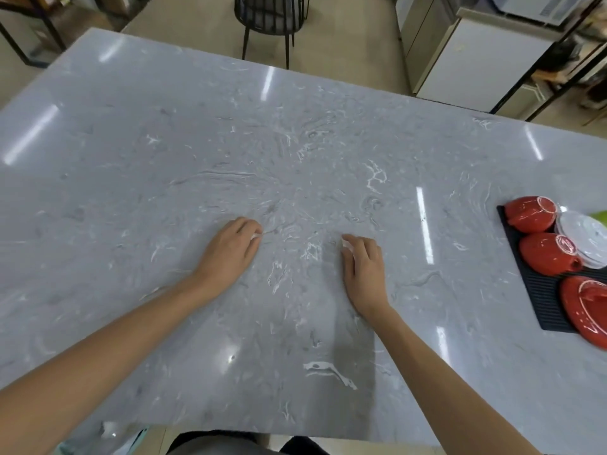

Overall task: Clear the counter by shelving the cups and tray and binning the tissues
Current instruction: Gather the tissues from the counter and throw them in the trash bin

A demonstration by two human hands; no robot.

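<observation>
On black tray (538, 300): upturned red cups (547, 253).

A café-like workroom is showing: a grey marbled stone counter (295, 142), white fridge-like cabinets (466, 60) standing far right, a black metal chair (269, 14) beyond.

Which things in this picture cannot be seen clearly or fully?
- Head view: white scraps under the left hand and right hand; the fingers cover them, so tissue is only a guess.
- Black tray: cut off by the right edge.
- Nearest red cup: partly out of frame.
- Green thing: only a corner shows.
- No shelf or bin can be identified.
</observation>
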